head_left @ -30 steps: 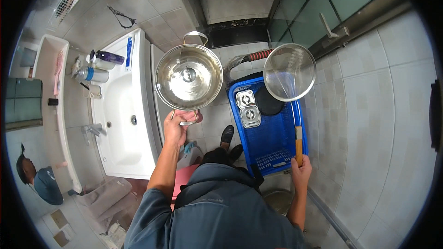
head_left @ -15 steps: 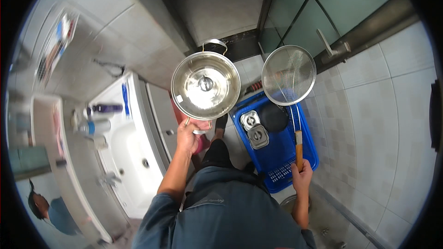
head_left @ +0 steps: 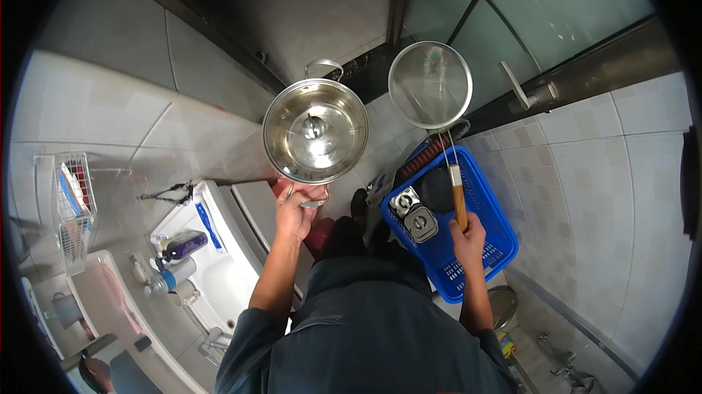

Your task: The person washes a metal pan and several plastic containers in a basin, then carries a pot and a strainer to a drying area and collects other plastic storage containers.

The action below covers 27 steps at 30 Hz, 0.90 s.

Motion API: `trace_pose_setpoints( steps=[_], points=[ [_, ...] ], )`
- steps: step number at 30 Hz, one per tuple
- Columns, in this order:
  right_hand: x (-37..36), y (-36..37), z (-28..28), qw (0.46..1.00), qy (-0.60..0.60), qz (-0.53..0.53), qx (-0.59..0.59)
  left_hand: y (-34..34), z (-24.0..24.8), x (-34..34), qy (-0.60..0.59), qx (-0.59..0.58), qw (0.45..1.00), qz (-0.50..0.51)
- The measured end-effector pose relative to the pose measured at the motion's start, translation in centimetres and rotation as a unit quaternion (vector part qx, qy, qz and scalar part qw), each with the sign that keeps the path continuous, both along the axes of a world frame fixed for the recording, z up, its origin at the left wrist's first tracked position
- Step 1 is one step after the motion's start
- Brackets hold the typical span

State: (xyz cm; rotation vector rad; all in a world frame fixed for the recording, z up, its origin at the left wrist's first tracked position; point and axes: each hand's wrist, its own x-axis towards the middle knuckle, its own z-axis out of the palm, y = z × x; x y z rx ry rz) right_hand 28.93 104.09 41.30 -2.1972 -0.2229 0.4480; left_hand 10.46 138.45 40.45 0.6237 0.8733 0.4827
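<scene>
My left hand is closed around the near loop handle of a shiny stainless steel pot, held out in front of me. A knob-like metal shape shows at the pot's middle. My right hand grips the wooden handle of a round mesh strainer, which points away from me. Below the strainer's handle lies a blue plastic basket. Inside it are two small square steel pieces with handles, one beside the other, and a dark round thing.
At my left is a white sink with bottles and a blue brush on its ledge. A wire rack hangs on the wall. Ahead is a doorway; its frosted glass door stands at the right. A round metal vessel stands near my right forearm.
My view has shifted and turned slightly. The strainer has moved up and left in view, nearer the pot. Both hands keep their grip.
</scene>
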Motion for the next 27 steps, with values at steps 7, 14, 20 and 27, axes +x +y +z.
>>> trace_pose_setpoints(
  steps=[7,14,20,27],
  points=[
    [7.0,10.0,-4.3,0.996,-0.064,0.049,-0.049,3.3,2.0,0.8,0.004,0.008,0.999,-0.038],
    [13.1,21.5,-7.2,0.983,-0.077,0.107,-0.126,9.7,0.0,1.6,-0.028,-0.014,0.992,-0.119],
    [15.3,21.5,-13.4,0.977,-0.035,0.148,-0.15,14.9,-1.8,3.9,-0.043,-0.02,0.985,-0.167],
    [13.9,19.8,-14.0,0.952,-0.039,0.133,-0.271,18.3,-1.9,6.1,-0.006,-0.033,0.985,-0.17]
  ],
)
